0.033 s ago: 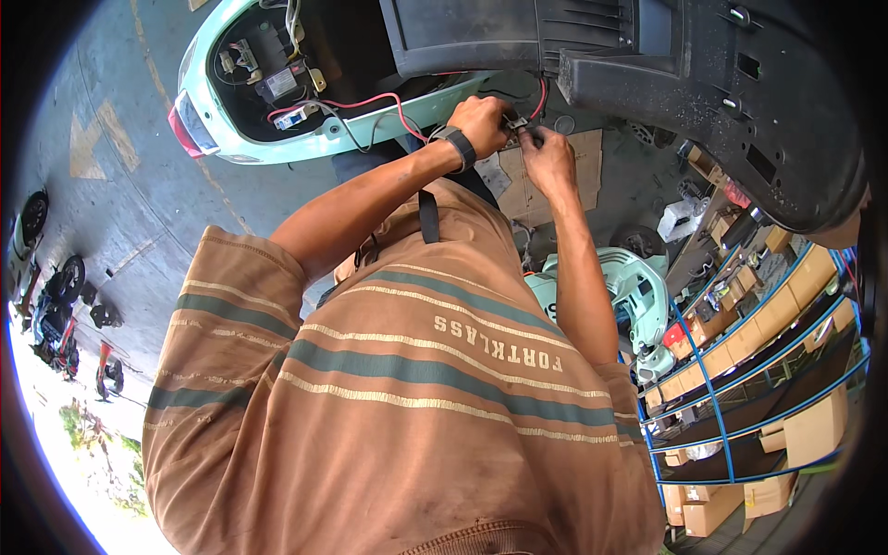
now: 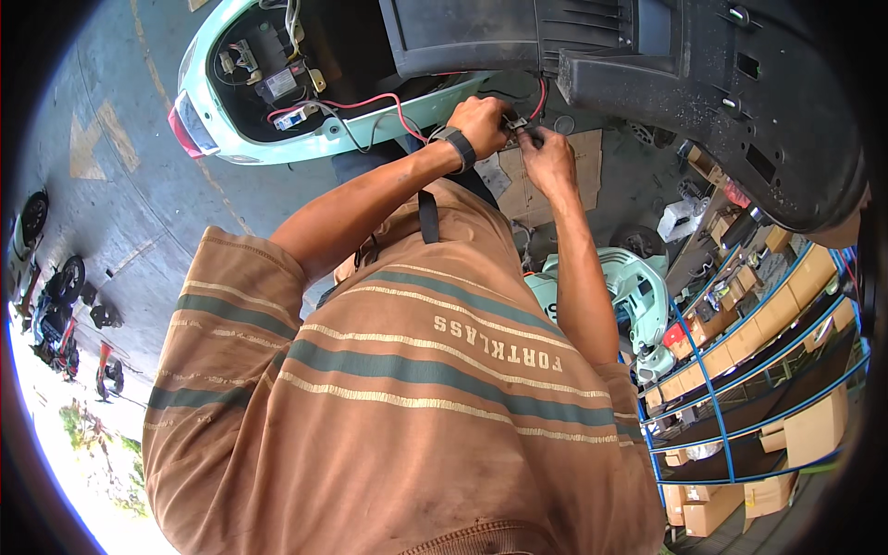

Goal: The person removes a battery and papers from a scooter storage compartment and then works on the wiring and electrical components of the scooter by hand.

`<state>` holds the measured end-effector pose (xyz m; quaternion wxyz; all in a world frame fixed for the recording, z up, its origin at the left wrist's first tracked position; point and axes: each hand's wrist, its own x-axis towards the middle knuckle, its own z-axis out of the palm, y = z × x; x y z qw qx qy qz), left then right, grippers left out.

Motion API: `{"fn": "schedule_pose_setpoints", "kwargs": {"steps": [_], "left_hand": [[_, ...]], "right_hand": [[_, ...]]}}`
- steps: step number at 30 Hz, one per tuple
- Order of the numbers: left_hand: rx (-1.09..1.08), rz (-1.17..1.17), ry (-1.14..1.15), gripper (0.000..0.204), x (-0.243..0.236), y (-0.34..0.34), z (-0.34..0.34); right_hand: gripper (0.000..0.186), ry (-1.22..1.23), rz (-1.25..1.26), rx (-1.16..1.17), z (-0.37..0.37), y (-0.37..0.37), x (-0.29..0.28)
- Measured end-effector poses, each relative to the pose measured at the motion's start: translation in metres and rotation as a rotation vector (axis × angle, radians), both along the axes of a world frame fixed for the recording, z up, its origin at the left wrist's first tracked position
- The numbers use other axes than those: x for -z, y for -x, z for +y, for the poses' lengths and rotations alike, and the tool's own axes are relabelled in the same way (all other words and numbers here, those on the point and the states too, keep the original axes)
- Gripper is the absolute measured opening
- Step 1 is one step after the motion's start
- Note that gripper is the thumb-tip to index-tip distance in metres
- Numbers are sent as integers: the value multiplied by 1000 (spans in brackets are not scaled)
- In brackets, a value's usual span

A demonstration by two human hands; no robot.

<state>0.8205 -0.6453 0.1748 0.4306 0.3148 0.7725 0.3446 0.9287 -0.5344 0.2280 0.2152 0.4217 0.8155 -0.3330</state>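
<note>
My left hand (image 2: 479, 120), with a black band at the wrist, is closed on one side of a small wire connector (image 2: 520, 123). My right hand (image 2: 549, 159) pinches the same piece from the other side, fingertips nearly touching the left ones. A red cable (image 2: 540, 96) runs down to the piece from the black plastic panel (image 2: 462, 37). Another red cable (image 2: 388, 96) leads from the open compartment of a mint-green scooter body (image 2: 324, 148) toward my left wrist. Inside that compartment sit a grey box-shaped unit (image 2: 279, 85) and several plugs. My fingers partly hide the connector.
A large black panel (image 2: 684, 111) overhangs at the upper right. Flattened cardboard (image 2: 573, 180) lies on the floor below my hands. A mint-green scooter part (image 2: 638, 287) stands right of me, beside blue-framed shelves (image 2: 712, 398) with boxes. Parked motorbikes (image 2: 60, 310) are at far left.
</note>
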Motion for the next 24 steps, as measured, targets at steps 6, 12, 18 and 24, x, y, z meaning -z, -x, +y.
{"fn": "schedule_pose_setpoints", "kwargs": {"steps": [6, 12, 18, 24], "left_hand": [[-9, -15, -18, 28, 1, -1, 0], [7, -21, -20, 28, 2, -1, 0], [1, -13, -18, 29, 1, 0, -1], [-27, -19, -77, 30, 4, -5, -4]], "right_hand": [[29, -23, -20, 4, -4, 3, -3], [29, -115, 26, 76, -15, -4, 8], [27, -153, 98, -79, -11, -2, 2], [26, -89, 27, 23, -16, -1, 0]]}}
